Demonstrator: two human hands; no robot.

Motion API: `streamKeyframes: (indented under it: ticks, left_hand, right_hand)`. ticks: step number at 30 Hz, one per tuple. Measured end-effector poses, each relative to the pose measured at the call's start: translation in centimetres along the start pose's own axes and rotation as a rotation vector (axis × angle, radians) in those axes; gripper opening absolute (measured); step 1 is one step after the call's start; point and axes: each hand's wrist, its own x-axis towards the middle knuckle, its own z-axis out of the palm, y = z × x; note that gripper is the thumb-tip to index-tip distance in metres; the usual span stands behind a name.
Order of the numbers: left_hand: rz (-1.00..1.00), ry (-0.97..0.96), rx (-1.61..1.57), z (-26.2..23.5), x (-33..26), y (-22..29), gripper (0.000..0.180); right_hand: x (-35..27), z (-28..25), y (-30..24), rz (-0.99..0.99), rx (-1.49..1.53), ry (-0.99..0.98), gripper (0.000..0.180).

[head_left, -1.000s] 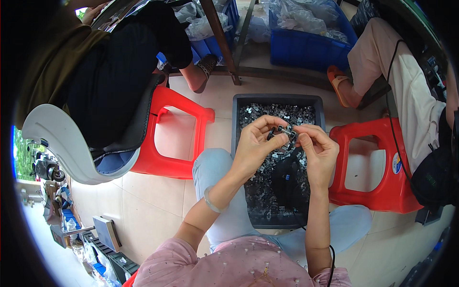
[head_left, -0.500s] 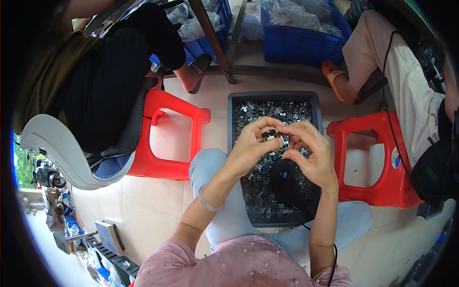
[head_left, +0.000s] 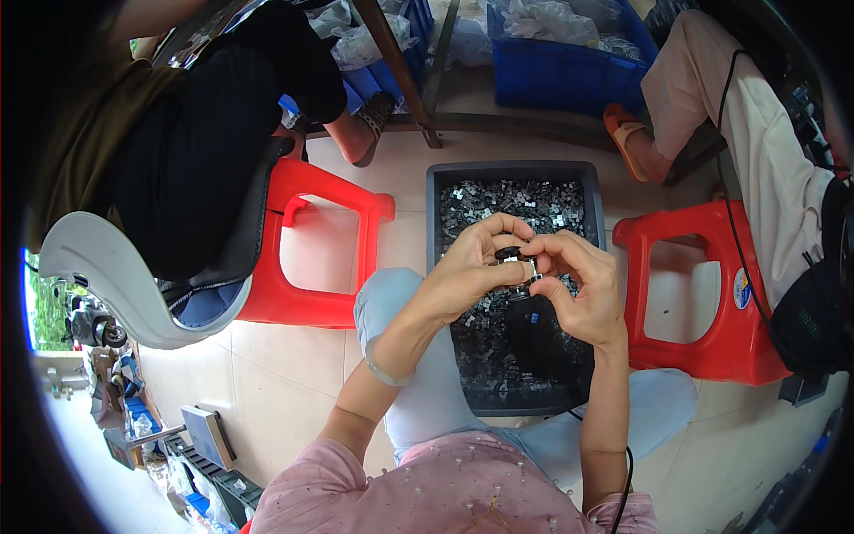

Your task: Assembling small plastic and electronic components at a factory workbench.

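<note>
Above a dark grey tray [head_left: 435, 214] on the floor, my two hands meet. My left hand [head_left: 467, 271] is closed, its thumb and fingers gripping a small black and silver part with a round black piece [head_left: 508, 253] on top. From the other side my right hand [head_left: 583, 285] pinches the same part with thumb and forefinger. The fingers cover much of it, so its exact kind is unclear. Below, the tray holds a mass of small black and silver metal pieces [head_left: 480, 191], with a dark shadow over the lower part.
Red plastic stools stand left [head_left: 325, 311] and right [head_left: 636, 311] of the tray. A person in dark clothes sits at the left; another in pale trousers [head_left: 694, 80] at the right. Blue bins [head_left: 569, 80] with plastic bags stand beyond. A black cable [head_left: 731, 151] hangs at the right.
The round black piece and the small part have turned a little between my fingers. Both hands stay together over the tray, and the whole view has shifted slightly.
</note>
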Motion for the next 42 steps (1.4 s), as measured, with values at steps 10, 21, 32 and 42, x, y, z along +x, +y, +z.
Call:
streamKeyframes:
  ticks: [10, 21, 32, 42]
  left_hand:
    - [0.062, 0.043, 0.089, 0.0, -0.1, 0.0, 0.036]
    - [0.252, 0.158, 0.296, 0.6, -0.4, -0.4, 0.035]
    - [0.355, 0.202, 0.412, 0.6, -0.1, -1.1, 0.031]
    - [0.522, 0.456, 0.852, 2.0, -0.3, -1.4, 0.036]
  right_hand:
    - [-0.4, 0.7, 1.1, 0.064, 0.249, 0.013, 0.039]
    - [-1.0, 1.5, 1.0, 0.049, 0.132, 0.222, 0.035]
    - [-0.5, 2.1, 0.3, -0.046, -0.2, 0.42, 0.019]
    - [0.2, 3.0, -0.2, -0.138, -0.367, 0.442, 0.015]
